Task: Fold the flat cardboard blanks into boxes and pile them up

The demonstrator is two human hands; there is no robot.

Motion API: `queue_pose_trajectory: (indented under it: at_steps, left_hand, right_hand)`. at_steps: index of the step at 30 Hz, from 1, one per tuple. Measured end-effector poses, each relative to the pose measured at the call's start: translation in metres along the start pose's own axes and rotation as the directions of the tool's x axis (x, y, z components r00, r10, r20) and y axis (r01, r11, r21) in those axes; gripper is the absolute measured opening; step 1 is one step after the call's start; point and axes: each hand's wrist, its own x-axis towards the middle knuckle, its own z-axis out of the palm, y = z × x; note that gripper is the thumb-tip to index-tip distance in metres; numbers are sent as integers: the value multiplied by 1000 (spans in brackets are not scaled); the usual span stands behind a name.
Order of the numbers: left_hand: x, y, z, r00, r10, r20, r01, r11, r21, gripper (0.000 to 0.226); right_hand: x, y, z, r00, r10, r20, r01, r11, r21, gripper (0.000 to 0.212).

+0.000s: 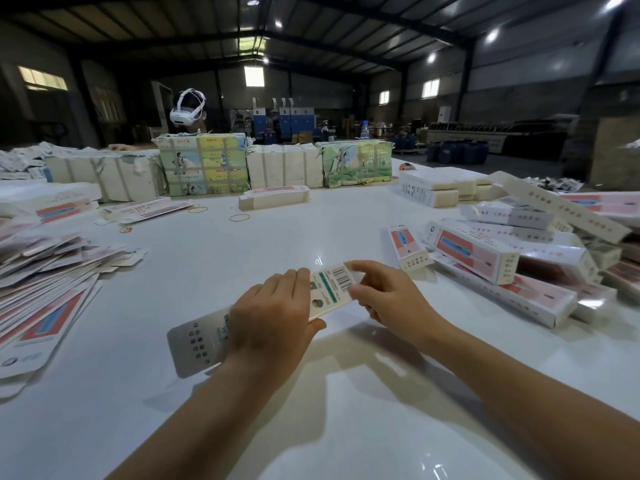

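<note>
Head view: you held a long white printed cardboard box (263, 323) with a barcode end just above the glossy white table (214, 265), at its near middle. Your left hand (273, 317) wrapped around its middle; your right hand (388, 296) pinched the barcode end flap. Fanned flat pink-and-white cardboard blanks (45, 289) lay to your left, a heap of folded pink-and-white boxes (519, 258) to your right. Strapped paper-wrapped bundles (207, 164) lined the far edge; tan rubber bands (239, 217) lay before them.

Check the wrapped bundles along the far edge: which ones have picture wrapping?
Two: the bundle left of centre and the bundle at the row's right end. The bundle between them is plain white.
</note>
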Motion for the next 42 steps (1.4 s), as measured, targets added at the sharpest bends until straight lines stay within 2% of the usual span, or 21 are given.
queue_pose_trajectory:
  at_steps: [3, 6, 9, 11, 13, 14, 15, 16, 17, 18, 19, 21, 23, 24, 25, 26, 28, 30, 32, 35, 42]
  left_hand:
    - [0, 2, 0, 1000, -9, 6, 9, 1000, -8, 76]
    - [0, 4, 0, 1000, -22, 17, 22, 1000, -1, 77]
    - [2, 7, 0, 998, -56, 34, 57, 998, -7, 76]
    - [4, 8, -1, 995, -91, 40, 92, 995, -29, 76]
    - [5, 8, -2, 993, -114, 34, 115, 993, -40, 76]
    - [4, 8, -3, 992, -121, 31, 122, 992, -42, 76]
    - [4, 9, -4, 992, -121, 29, 122, 992, -43, 76]
    - [3, 10, -4, 993, -115, 28, 116, 992, -43, 76]
    - [3, 11, -4, 994, -105, 28, 106, 993, -41, 76]
    - [3, 12, -4, 995, -96, 30, 97, 995, -36, 76]
    - [2, 13, -4, 995, -90, 32, 91, 995, -32, 76]
    - [3, 14, -3, 996, -86, 31, 87, 995, -40, 77]
    - [3, 14, -2, 995, -90, 32, 91, 995, -43, 77]
    - [3, 14, -2, 995, -91, 32, 92, 995, -36, 77]
    - [3, 14, -1, 995, -92, 30, 92, 995, -29, 77]
    - [3, 14, 0, 995, -91, 28, 92, 995, -27, 77]
    - [2, 10, 0, 996, -89, 21, 90, 996, -23, 77]
    - [2, 7, -1, 996, -93, 13, 93, 995, -26, 76]
    - [1, 6, -2, 996, -87, 5, 87, 996, -27, 74]
    - [1, 7, -1, 998, -70, 1, 70, 997, -21, 74]
    - [1, 5, 3, 998, -44, -36, 43, 999, -13, 74]
  right_hand:
    - [-3, 0, 7, 999, -35, -19, 37, 992, 118, 33]
    - [-3, -1, 8, 999, 23, 49, -32, 982, 187, 36]
    - [-2, -1, 7, 999, -2, 38, -2, 996, 91, 30]
    - [1, -1, 3, 990, -79, -117, 66, 991, -113, 19]
    - [6, 3, -2, 955, -93, -282, 32, 977, -212, 64]
    - [9, 5, -4, 953, 9, -302, -46, 992, -118, 83]
    - [10, 4, -4, 956, 172, -239, -153, 983, 100, 96]
    - [11, 3, -3, 947, 311, -83, -256, 883, 393, 98]
    - [12, 3, -2, 924, 361, 123, -352, 682, 642, 87]
    - [12, 4, 0, 904, 353, 242, -402, 504, 764, 65]
    - [12, 4, 1, 907, 330, 260, -394, 454, 799, 41]
    - [8, 5, 5, 959, 265, 100, -254, 646, 720, 16]
    - [1, 3, 12, 994, 43, -100, -8, 944, 329, 15]
    - [-3, 4, 14, 986, -82, -148, 90, 995, 44, 17]
    - [-6, 4, 17, 971, -182, -154, 156, 973, -168, 20]
    - [-6, 5, 19, 960, -239, -146, 194, 944, -268, 23]
    - [-7, 1, 20, 967, -208, -147, 183, 969, -166, 26]
    - [-6, -6, 17, 991, -28, -128, 59, 966, 252, 34]
    - [-2, -11, 12, 992, 105, -69, -55, 856, 514, 35]
    - [0, -11, 8, 987, 152, -42, -99, 801, 590, 26]
    - [-1, -11, 5, 986, 155, -59, -86, 779, 622, 40]
